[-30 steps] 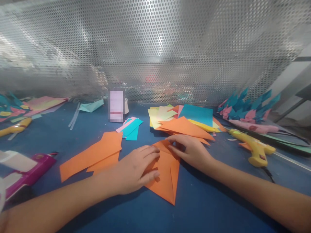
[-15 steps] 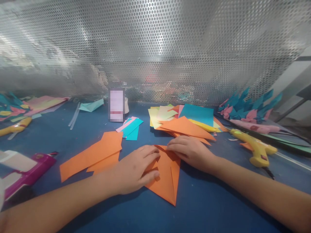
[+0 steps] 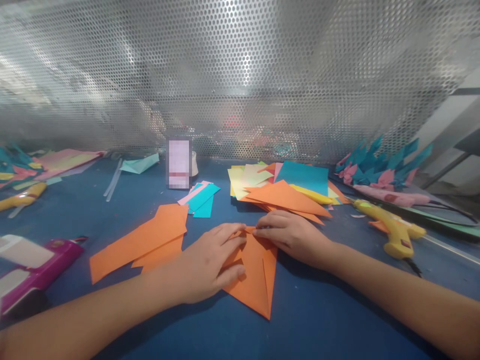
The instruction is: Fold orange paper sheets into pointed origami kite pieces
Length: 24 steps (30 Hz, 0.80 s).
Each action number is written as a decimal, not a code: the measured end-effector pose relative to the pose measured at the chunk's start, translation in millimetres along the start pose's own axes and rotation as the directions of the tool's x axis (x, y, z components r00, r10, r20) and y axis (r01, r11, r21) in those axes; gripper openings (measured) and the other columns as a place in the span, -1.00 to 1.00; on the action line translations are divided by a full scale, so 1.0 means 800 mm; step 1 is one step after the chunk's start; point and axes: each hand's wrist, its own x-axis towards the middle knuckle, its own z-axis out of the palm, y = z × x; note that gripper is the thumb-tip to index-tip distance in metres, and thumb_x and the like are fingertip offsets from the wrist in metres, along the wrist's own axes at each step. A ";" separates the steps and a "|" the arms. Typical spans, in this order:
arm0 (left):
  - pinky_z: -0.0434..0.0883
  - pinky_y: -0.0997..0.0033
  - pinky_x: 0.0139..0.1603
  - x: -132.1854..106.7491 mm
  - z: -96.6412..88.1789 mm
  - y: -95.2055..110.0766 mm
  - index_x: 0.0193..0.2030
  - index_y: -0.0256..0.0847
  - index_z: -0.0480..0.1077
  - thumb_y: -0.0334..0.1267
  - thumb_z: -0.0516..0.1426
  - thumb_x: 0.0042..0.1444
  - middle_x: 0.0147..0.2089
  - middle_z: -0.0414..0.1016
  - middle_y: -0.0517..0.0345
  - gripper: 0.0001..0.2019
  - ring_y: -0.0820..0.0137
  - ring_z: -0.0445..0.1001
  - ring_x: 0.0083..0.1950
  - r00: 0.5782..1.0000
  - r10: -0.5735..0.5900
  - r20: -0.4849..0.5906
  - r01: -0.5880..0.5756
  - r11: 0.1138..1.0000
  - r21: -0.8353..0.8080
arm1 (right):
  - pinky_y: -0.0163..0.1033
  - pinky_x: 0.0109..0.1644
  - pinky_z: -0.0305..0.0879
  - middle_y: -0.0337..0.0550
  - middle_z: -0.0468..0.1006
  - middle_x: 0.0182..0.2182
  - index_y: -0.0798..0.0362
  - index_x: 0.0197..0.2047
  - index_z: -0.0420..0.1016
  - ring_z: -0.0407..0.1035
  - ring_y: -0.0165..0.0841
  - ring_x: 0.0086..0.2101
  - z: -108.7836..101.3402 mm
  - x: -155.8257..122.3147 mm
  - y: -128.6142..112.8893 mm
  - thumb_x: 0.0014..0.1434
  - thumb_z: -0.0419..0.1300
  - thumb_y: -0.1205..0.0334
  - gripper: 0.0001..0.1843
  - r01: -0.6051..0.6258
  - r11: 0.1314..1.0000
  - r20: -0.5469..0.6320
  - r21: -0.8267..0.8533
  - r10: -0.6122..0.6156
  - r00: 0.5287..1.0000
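A folded sheet of orange paper (image 3: pixel 255 277) lies on the blue table in front of me, narrowing to a point toward me. My left hand (image 3: pixel 213 262) holds its left side and top, with the thumb resting on the sheet and the bent fingers at the upper edge. From the other side, my right hand (image 3: pixel 290 232) grips the top right of the sheet, its fingertips pressed on the fold. The two hands' fingertips nearly meet there. The right thumb is mostly hidden. Loose orange pieces (image 3: pixel 150 235) lie beside my left hand, and folded orange pieces (image 3: pixel 287 197) are just beyond my right.
Blue and pink paper strips (image 3: pixel 202 200) lie beyond my left hand. A phone (image 3: pixel 179 162) stands at the back. At right are a yellow glue gun (image 3: pixel 399 232) and blue-pink folded paper (image 3: pixel 386 160). A magenta-and-white device (image 3: pixel 56 260) sits at left. Perforated metal (image 3: pixel 240 75) closes the back.
Little differs: the fingertips of both hands have shifted slightly closer together along the top edge of the orange paper. The view has moved a touch.
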 end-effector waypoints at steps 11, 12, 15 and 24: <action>0.22 0.05 0.27 0.000 -0.001 0.001 0.17 -0.31 0.26 -0.14 0.02 0.25 0.26 0.21 -0.14 -0.59 0.15 0.15 0.29 1.000 0.002 -0.007 -0.002 1.000 -0.011 | -0.19 -0.18 0.44 -0.03 0.57 -0.21 0.13 -0.15 0.54 0.45 -0.30 -0.24 0.000 -0.001 -0.001 0.31 -0.09 0.40 -0.64 0.014 1.000 -0.020 0.006 -0.014 1.000; 0.23 0.06 0.26 0.000 -0.001 0.001 0.17 -0.30 0.26 -0.14 0.03 0.25 0.25 0.21 -0.13 -0.59 0.15 0.17 0.28 1.000 -0.001 -0.007 0.000 1.000 -0.017 | -0.19 -0.18 0.44 -0.03 0.57 -0.21 0.13 -0.15 0.54 0.45 -0.30 -0.24 0.000 -0.001 -0.001 0.31 -0.09 0.40 -0.64 0.014 1.000 -0.020 0.006 -0.014 1.000; 0.26 0.08 0.24 -0.001 0.000 0.001 0.15 -0.29 0.27 -0.15 0.03 0.25 0.25 0.21 -0.13 -0.61 0.16 0.20 0.26 1.000 -0.005 -0.021 0.004 1.000 -0.023 | -0.18 -0.17 0.44 -0.03 0.57 -0.20 0.13 -0.15 0.54 0.45 -0.29 -0.24 -0.001 -0.001 -0.002 0.32 -0.10 0.40 -0.64 0.013 1.000 -0.011 0.014 -0.013 1.000; 0.27 0.10 0.23 -0.001 0.003 0.000 0.13 -0.28 0.28 -0.16 0.04 0.24 0.23 0.22 -0.12 -0.62 0.16 0.22 0.24 1.000 -0.008 -0.028 0.007 1.000 -0.016 | -0.17 -0.19 0.44 -0.02 0.57 -0.21 0.15 -0.15 0.54 0.46 -0.28 -0.24 -0.001 0.000 -0.001 0.31 -0.10 0.40 -0.64 0.025 1.000 -0.014 -0.003 -0.025 1.000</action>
